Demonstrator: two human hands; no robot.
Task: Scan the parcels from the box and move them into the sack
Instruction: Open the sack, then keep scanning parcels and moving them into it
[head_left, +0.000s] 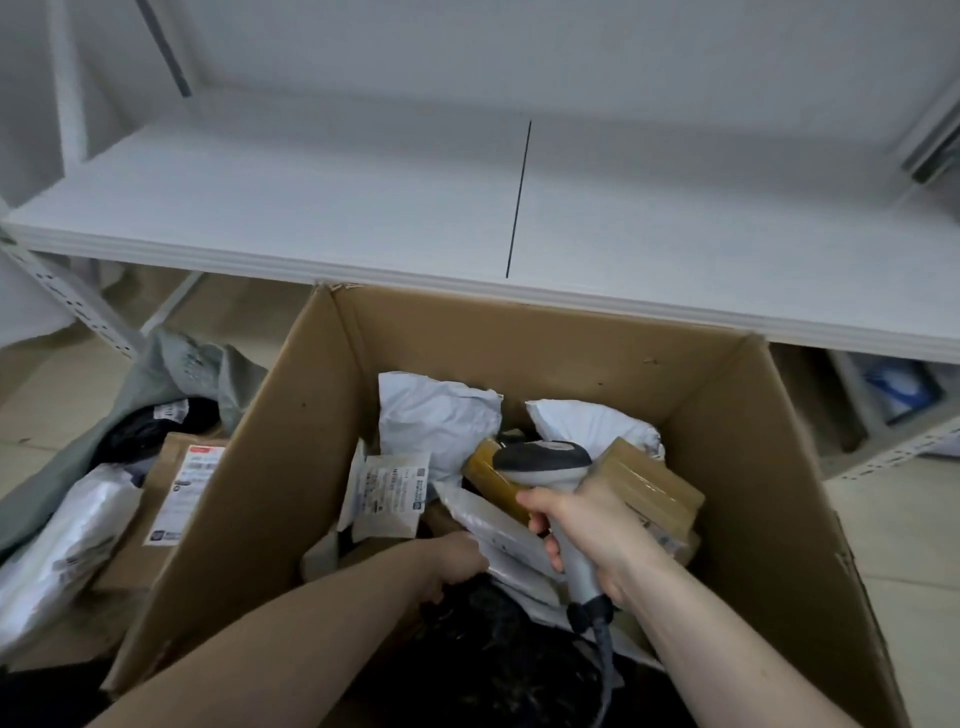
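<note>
Parcels: a heap of white plastic mailer bags (436, 415), tape-wrapped brown cardboard parcels (649, 483) and a flat white labelled packet (389, 493) lies inside the large open brown cardboard box (753, 467), all round and beyond both hands.
Left hand: the left hand (457, 564) reaches into the box; its fingers go under the edge of a crumpled white mailer bag (498, 525) and are hidden, so their hold cannot be told.
Right hand: the right hand (587, 530) has its fingers (540, 522) curled round the handle of a grey and white handheld barcode scanner (545, 467), whose dark head sits just above the brown parcels.
Sack: the grey-green fabric sack (171, 374) lies open on the floor left of the left hand, outside the box wall, with a labelled brown carton (176, 488) and a white bag (67, 545) in it.
Shelf: a white shelf board (311, 208) runs beyond the box.
</note>
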